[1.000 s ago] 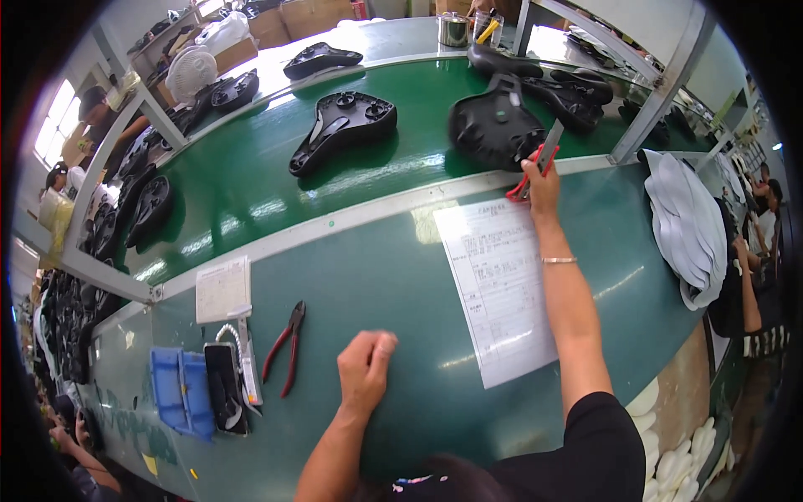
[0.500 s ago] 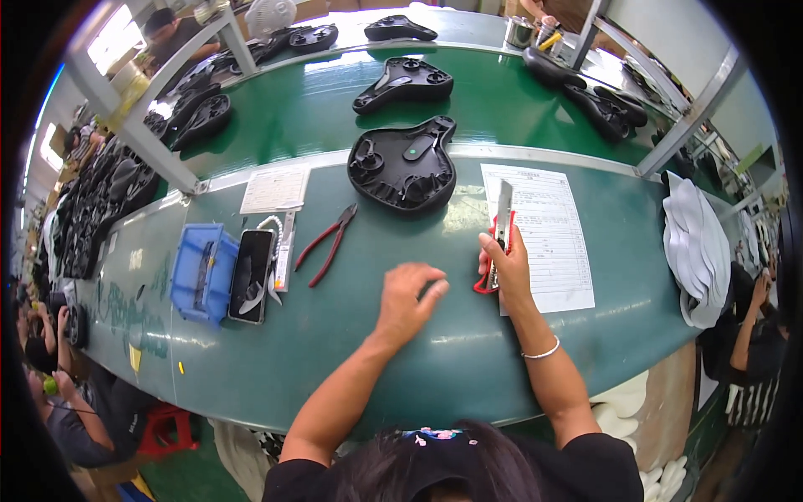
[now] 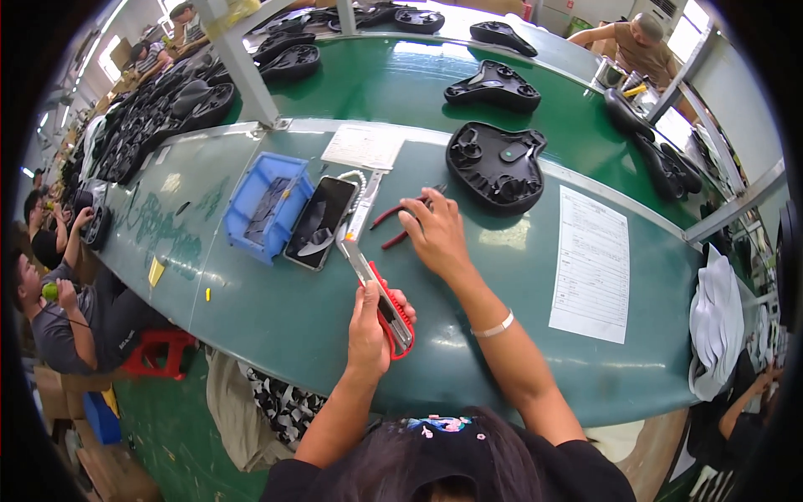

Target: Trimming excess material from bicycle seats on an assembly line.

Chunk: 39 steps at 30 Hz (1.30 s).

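On the green table (image 3: 276,318), your left hand (image 3: 372,322) clamps the red utility knife (image 3: 381,301); your right hand (image 3: 435,234), fingers together, touches the red pliers (image 3: 400,226).

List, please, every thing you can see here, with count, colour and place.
knife: 1, red, in left hand
pliers: 1, red handles, under right hand
phone: 1, black, beside bin
bin: 1, blue, left of phone
paper sheet: 1, white, right side of table
saddle bases: many, black, on belt and left racks
table: 1, green, before the person
left hand: grips knife
right hand: on pliers
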Available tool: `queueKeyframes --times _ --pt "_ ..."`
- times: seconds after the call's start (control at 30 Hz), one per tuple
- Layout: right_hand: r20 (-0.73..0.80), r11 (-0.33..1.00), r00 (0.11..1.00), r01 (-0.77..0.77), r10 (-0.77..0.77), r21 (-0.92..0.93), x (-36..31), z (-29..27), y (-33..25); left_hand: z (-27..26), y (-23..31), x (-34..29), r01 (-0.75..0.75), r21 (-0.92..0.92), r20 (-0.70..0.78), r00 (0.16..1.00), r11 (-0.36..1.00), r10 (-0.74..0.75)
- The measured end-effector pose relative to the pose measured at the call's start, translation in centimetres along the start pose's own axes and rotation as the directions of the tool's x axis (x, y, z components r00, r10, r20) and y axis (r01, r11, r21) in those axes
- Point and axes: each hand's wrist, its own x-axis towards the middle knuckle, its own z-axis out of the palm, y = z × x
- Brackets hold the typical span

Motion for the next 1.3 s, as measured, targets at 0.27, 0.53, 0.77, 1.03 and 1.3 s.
queueKeyframes --times 0.27,0.53,0.77,1.03,1.3 --pt "0.192 0.988 0.981 0.063 -0.035 -0.143 -3.8 1.2 -1.1 -2.1 2.6 -2.1 0.101 0.247 0.108 0.985 0.964 -0.131" --pt "0.214 0.945 0.976 0.031 0.041 -0.324 -8.9 -6.7 0.5 -2.6 4.4 -3.0 0.087 0.508 0.293 0.918 0.857 -0.266" --pt "0.201 0.957 0.971 -0.069 0.129 -0.281 -8.2 -6.0 0.6 -1.8 3.9 -3.2 0.078 0.566 0.330 0.891 0.821 -0.311" --pt "0.667 0.458 0.669 -0.730 0.327 0.507 -9.8 -12.0 -5.7 -3.0 5.3 -3.7 0.052 0.668 0.266 0.915 0.742 -0.303" --pt "0.417 0.982 0.896 -0.184 0.151 0.040 -11.0 -11.6 -7.2 -3.4 5.8 -3.6 0.037 0.716 0.254 0.917 0.697 -0.309"
